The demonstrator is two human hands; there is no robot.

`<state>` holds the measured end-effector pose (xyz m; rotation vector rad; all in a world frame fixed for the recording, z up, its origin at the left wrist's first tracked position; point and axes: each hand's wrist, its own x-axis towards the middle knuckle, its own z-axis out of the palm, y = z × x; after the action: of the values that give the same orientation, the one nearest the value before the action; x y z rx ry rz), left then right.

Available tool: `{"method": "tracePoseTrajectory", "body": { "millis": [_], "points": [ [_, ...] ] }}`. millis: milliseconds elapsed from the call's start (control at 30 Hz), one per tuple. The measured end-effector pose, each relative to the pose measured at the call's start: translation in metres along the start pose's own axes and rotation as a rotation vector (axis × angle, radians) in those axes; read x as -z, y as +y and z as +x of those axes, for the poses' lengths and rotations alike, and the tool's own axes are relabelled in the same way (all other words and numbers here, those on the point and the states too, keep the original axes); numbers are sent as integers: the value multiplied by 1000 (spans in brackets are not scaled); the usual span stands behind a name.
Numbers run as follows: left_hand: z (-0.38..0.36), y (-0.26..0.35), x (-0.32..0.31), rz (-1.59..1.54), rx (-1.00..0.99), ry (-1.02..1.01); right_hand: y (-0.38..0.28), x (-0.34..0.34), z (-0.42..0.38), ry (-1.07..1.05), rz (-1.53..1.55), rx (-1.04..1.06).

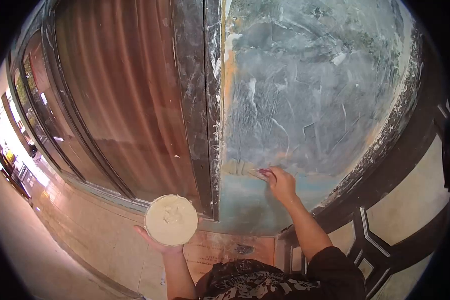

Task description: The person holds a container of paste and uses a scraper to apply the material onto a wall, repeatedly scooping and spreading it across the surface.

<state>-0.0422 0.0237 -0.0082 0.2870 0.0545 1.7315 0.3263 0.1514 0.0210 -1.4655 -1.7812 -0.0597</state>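
A: Where is the round, pale-rimmed tub [149, 233]?
B: Low and left of the wall, in the left grip [160, 246]. The palm is under it, with the thumb and fingertips showing at opposite sides.

A: And what fills it?
B: Smooth, cream-coloured paste [182, 227], with a rough, stirred-up patch around the middle.

A: What about the right grip [283, 186]?
B: Closed on a small flat scraper [262, 173] with a reddish handle. Its blade points left, at the wall, though I can't tell whether the whole edge touches.

A: Anything beside the blade?
B: A beige-olive smear [237, 167], just to its left, near the wall's left edge.

A: Describe that wall.
B: The patchy plastered wall [305, 95] is grey with white ridges higher up and blue-green lower down. Some orange shows along its left edge.

A: What borders it?
B: A dark upright frame [197, 100] on the left, spotted with white. Beyond that, reddish-brown curtains [120, 90] hang behind glass. On the right is dark framework with pale panels [415, 200].

A: And below?
B: Beige floor tiles [105, 225], plus a brown printed sheet [212, 250] at the wall's foot, partly hidden by the person's black patterned shirt [265, 285].
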Motion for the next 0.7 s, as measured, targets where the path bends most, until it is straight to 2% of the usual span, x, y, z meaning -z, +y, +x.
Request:
{"method": "tracePoseTrajectory", "body": {
  "millis": [67, 133, 200, 300, 367, 567, 633, 700],
  "points": [
    [3, 0, 2, 14, -5, -17, -2, -3, -4, -54, -17, 9],
    [10, -6, -13, -199, 46, 0, -6, -6, -2, -107, -33, 24],
    [18, -11, -26, -150, 96, -23, -9, -7, 6, -146, -133, -20],
    [26, -17, -30, -34, 141, -63, -13, 0, 15, -19, -71, -21],
    [25, -21, -28, 35, 141, -75, -18, 10, 15, -16, -34, -9],
    [19, -28, -23, 6, 148, -104, -5, -14, -5, -73, -6, 27],
    [19, -30, -22, -160, 156, -115, -10, -15, -1, -157, -38, -40],
    [19, -31, -25, -181, 169, -115, -12, -11, 8, -92, -47, -29]
  ]
}}
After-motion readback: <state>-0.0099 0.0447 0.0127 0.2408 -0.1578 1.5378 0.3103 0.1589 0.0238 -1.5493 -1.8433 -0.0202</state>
